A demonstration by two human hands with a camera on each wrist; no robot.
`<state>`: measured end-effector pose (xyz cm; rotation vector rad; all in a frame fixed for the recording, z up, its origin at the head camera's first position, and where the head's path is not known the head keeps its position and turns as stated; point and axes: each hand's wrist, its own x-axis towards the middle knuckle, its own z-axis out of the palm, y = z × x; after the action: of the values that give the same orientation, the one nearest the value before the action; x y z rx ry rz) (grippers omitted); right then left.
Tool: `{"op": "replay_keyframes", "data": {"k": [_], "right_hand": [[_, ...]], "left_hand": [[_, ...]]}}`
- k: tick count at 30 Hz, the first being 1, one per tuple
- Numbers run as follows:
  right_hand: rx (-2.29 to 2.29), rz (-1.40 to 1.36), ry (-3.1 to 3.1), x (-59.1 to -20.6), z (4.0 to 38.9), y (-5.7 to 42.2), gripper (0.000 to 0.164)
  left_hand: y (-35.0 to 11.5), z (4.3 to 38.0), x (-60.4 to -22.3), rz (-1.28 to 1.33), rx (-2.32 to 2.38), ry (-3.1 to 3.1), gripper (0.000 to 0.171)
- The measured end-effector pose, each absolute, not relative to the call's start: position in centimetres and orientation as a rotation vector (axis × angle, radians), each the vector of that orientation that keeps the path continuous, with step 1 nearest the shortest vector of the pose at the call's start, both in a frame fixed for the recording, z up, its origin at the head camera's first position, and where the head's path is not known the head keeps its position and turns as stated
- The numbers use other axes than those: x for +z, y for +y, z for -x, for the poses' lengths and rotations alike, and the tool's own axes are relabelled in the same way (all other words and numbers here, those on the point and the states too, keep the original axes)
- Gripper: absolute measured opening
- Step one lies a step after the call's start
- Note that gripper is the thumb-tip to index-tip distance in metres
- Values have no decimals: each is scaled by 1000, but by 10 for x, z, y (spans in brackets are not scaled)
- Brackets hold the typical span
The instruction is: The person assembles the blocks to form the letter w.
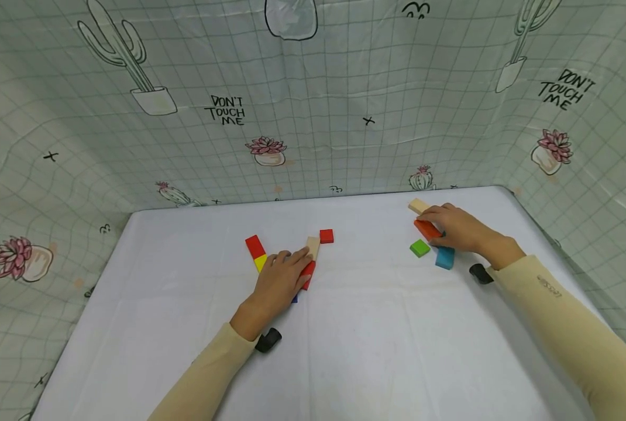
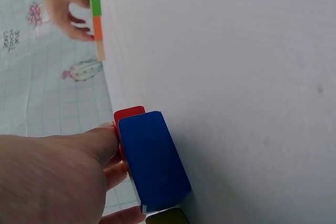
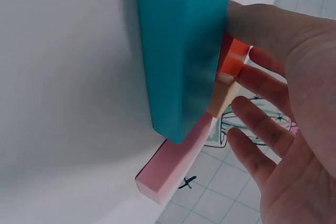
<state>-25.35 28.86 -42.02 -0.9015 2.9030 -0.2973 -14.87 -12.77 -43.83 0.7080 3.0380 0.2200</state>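
Orange block [image 1: 427,230] pinched by right grip [image 1: 461,229]; left grip [image 1: 273,283] unclear; pink block [image 3: 176,158] shows only from right wrist.

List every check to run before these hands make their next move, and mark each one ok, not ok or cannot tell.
1. Left hand at the red block: ok.
2. Right hand at the orange block: ok.
3. Grip firm enough to lift on both sides: cannot tell; fingers partly hide the contacts.
4. Green block clear of the fingers in the head view: ok.
5. Pink block visible in the head view: not ok; it shows in the right wrist view instead.
6. Blue block fully visible in the head view: not ok, mostly hidden there.
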Motion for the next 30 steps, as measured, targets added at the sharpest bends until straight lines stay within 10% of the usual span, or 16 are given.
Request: {"op": "replay_keyframes", "data": {"k": [30], "right_hand": [[-355, 1282, 2962, -389, 231, 210, 59]], "left_hand": [[-126, 148, -437, -731, 212, 3067, 46]]}}
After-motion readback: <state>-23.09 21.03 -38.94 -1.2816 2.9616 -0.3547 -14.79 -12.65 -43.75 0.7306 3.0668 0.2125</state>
